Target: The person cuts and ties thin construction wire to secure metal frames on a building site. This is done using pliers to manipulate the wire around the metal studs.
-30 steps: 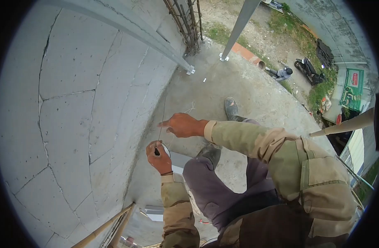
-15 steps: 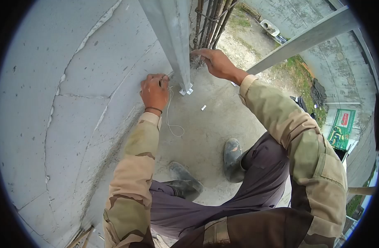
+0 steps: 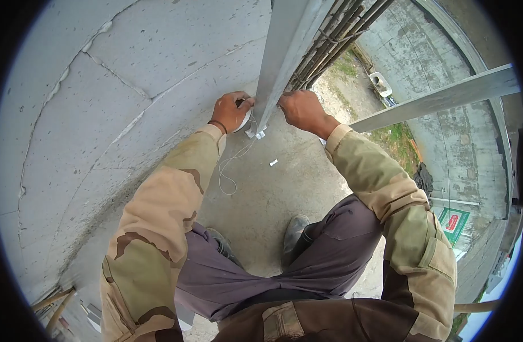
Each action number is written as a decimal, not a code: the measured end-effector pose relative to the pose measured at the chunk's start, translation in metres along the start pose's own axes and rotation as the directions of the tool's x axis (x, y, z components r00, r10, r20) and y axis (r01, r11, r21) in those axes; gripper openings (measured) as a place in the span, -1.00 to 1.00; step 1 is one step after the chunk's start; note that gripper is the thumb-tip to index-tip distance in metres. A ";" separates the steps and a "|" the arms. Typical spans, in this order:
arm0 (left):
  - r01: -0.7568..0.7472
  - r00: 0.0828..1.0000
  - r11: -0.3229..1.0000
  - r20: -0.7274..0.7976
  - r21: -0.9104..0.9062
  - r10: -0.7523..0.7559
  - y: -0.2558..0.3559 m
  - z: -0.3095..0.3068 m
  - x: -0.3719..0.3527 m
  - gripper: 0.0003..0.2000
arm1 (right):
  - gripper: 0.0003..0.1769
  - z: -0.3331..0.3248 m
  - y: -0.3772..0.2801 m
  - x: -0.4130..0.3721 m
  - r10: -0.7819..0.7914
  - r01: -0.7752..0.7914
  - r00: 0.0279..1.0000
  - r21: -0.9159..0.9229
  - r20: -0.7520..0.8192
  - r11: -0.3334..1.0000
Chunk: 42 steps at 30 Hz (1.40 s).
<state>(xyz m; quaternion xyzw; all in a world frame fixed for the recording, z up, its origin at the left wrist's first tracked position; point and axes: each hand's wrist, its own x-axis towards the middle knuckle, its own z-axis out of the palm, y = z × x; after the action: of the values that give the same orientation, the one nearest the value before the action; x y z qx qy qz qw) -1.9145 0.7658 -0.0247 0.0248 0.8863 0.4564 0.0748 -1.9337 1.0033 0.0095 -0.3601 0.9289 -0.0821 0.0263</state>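
My left hand (image 3: 230, 111) is closed at the left side of an upright grey metal post (image 3: 281, 51), thumb and forefinger curled together. White string (image 3: 227, 178) runs down from it and lies in a loose loop above the floor. Part of a rounded white piece (image 3: 244, 121) shows under that hand; the rest is covered. On the post's other side, my right hand (image 3: 304, 111) is closed, fingertips pinched against the post's edge. Whatever lies between those fingertips is hidden. White scraps (image 3: 260, 133) sit around the foot of the post.
A grey block wall (image 3: 130, 85) rises on the left. Behind the post stand tied rusty rebars (image 3: 335, 43). A slanting metal beam (image 3: 438, 97) crosses at right. One small white piece (image 3: 273, 163) lies on the concrete floor (image 3: 267, 191) before my boots (image 3: 295, 233).
My right hand has come down from the rebars to the post's edge, its fingers now closed. My left hand has moved closer to the post with the string. The view has shifted.
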 end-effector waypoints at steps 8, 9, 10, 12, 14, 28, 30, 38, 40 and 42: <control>-0.232 0.960 0.968 0.185 0.092 0.213 -0.042 -0.004 0.008 -0.75 | -0.84 0.001 -0.032 -0.045 0.301 -0.296 0.940 -0.057 0.158 0.954; -0.260 0.941 0.947 0.270 0.190 0.204 -0.045 -0.007 0.007 -0.76 | -0.84 0.007 -0.038 -0.048 0.300 -0.294 0.935 -0.063 0.189 0.954; -0.259 0.943 0.948 0.261 0.186 0.207 -0.047 -0.007 0.007 -0.76 | -0.84 0.012 -0.040 -0.051 0.295 -0.287 0.937 -0.071 0.189 0.955; -0.314 0.933 0.920 0.255 0.233 0.254 -0.048 -0.005 0.001 -0.77 | -0.87 0.014 -0.051 -0.051 0.270 -0.266 0.936 -0.047 0.225 0.963; -0.288 0.937 0.928 0.270 0.238 0.221 -0.049 -0.005 -0.002 -0.77 | -0.80 0.020 -0.056 -0.050 0.214 -0.218 0.956 -0.005 0.202 0.976; -0.252 0.911 0.967 0.346 0.030 0.226 -0.041 -0.012 0.006 -0.53 | -0.61 -0.028 -0.134 -0.035 0.183 -0.204 0.922 0.026 0.343 0.979; -0.169 0.894 0.983 0.410 -0.065 0.181 -0.034 -0.024 0.005 -0.49 | -0.66 -0.033 -0.144 -0.022 0.039 -0.030 0.944 -0.033 0.327 0.999; -0.193 0.940 0.979 0.273 -0.061 0.203 -0.049 -0.018 -0.003 -0.70 | -0.86 -0.059 -0.150 0.052 -0.137 0.222 0.877 -0.134 0.461 0.966; -0.226 0.941 0.974 0.262 0.007 0.216 -0.054 -0.007 -0.008 -0.75 | -0.86 -0.068 -0.150 0.079 -0.108 0.215 0.894 -0.206 0.434 0.955; -0.108 0.953 0.971 0.255 -0.212 0.162 -0.063 0.006 -0.012 -0.80 | -0.86 -0.082 -0.156 0.106 -0.063 0.232 0.892 -0.333 0.448 0.914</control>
<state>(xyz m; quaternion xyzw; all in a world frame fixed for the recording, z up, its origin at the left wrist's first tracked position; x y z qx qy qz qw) -1.8998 0.7326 -0.0777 0.1401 0.8147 0.5377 0.1656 -1.9175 0.8297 0.1178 -0.4382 0.8678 0.1775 0.1529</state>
